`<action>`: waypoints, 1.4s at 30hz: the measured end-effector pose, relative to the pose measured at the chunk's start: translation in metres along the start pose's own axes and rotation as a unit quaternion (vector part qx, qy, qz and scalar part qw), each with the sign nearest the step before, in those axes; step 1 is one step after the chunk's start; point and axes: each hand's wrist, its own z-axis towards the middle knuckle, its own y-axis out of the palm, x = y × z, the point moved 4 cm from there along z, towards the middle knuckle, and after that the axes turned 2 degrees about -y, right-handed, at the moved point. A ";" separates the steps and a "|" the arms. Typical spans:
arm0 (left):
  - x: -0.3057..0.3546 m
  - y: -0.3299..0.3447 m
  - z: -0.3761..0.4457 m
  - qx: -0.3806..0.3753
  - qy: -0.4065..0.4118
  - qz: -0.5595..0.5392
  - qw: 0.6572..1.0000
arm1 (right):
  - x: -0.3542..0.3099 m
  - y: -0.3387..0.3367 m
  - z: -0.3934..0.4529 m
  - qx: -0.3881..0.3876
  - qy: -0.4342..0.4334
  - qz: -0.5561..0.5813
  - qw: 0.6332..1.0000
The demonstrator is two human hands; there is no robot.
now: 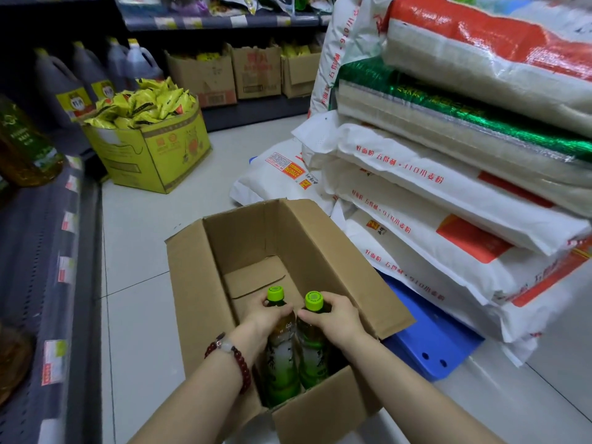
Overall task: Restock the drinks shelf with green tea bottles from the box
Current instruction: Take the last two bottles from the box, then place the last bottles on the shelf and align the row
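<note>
An open cardboard box stands on the floor in front of me. Two green tea bottles with bright green caps stand upright in its near end. My left hand, with a red bead bracelet on the wrist, is closed around the neck of the left bottle. My right hand grips the neck of the right bottle. The far part of the box shows only its bare bottom. A grey shelf with price tags runs along my left.
Stacked white flour and rice sacks rise close on the right, over a blue pallet. A yellow carton of yellow packets sits on the floor ahead left. Oil and dark sauce jugs stand on the left shelves. Light floor tiles lie between.
</note>
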 end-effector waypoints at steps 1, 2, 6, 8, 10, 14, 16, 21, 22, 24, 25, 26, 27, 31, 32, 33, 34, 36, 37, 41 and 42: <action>0.000 0.002 -0.001 -0.015 -0.017 -0.038 0.999 | 0.000 0.001 -0.001 -0.008 0.004 0.016 1.000; -0.001 0.003 -0.004 -0.033 -0.035 -0.074 0.996 | 0.001 0.002 -0.002 -0.011 0.005 0.027 1.000; 0.001 0.001 -0.010 -0.055 -0.061 -0.138 0.987 | 0.002 -0.002 -0.005 0.002 0.001 0.048 0.999; 0.002 0.001 -0.013 -0.054 -0.064 -0.147 0.986 | 0.000 -0.002 -0.006 0.006 0.007 0.062 0.998; 0.005 0.002 -0.016 -0.048 -0.059 -0.147 0.986 | -0.005 -0.003 -0.009 0.017 0.007 0.069 0.997; 0.032 0.000 -0.031 -0.015 0.004 -0.109 0.994 | -0.032 -0.013 -0.015 0.047 -0.033 0.061 0.996; 0.060 -0.002 -0.046 -0.007 0.040 -0.091 0.995 | -0.058 -0.026 -0.021 0.061 -0.046 0.056 0.996; 0.151 -0.013 -0.101 0.007 0.104 -0.034 0.994 | -0.160 -0.078 -0.048 0.085 -0.093 0.051 0.991; 0.170 -0.015 -0.110 0.003 0.120 -0.009 0.993 | -0.184 -0.090 -0.054 0.085 -0.099 0.045 0.990; 0.206 -0.022 -0.130 -0.004 0.147 0.012 0.989 | -0.234 -0.114 -0.070 0.082 -0.108 0.043 0.990; 0.228 -0.027 -0.146 0.002 0.158 0.015 0.987 | -0.260 -0.127 -0.078 0.080 -0.113 0.051 0.989; 0.251 -0.032 -0.164 0.011 0.161 0.016 0.987 | -0.285 -0.138 -0.086 0.078 -0.117 0.053 0.989; 0.274 -0.037 -0.182 0.012 0.164 0.005 0.986 | -0.310 -0.149 -0.094 0.078 -0.121 0.050 0.988; 0.370 -0.059 -0.264 -0.015 0.169 -0.054 0.984 | -0.415 -0.192 -0.129 0.091 -0.139 0.047 0.985; 0.395 -0.065 -0.283 -0.016 0.173 -0.061 0.983 | -0.443 -0.201 -0.137 0.094 -0.144 0.049 0.984; 0.419 -0.071 -0.302 -0.021 0.181 -0.069 0.981 | -0.471 -0.209 -0.145 0.095 -0.153 0.051 0.982; 0.444 -0.077 -0.323 -0.028 0.190 -0.071 0.979 | -0.499 -0.217 -0.155 0.094 -0.162 0.058 0.981; 0.496 -0.092 -0.364 -0.036 0.218 -0.064 0.973 | -0.556 -0.234 -0.175 0.093 -0.176 0.064 0.978; 0.517 -0.099 -0.381 -0.037 0.229 -0.066 0.970 | -0.579 -0.239 -0.183 0.093 -0.183 0.062 0.977; 0.587 -0.123 -0.443 -0.039 0.277 -0.053 0.959 | -0.664 -0.256 -0.210 0.094 -0.217 0.055 0.970; 0.604 -0.130 -0.461 -0.044 0.290 -0.046 0.955 | -0.686 -0.260 -0.220 0.090 -0.232 0.051 0.967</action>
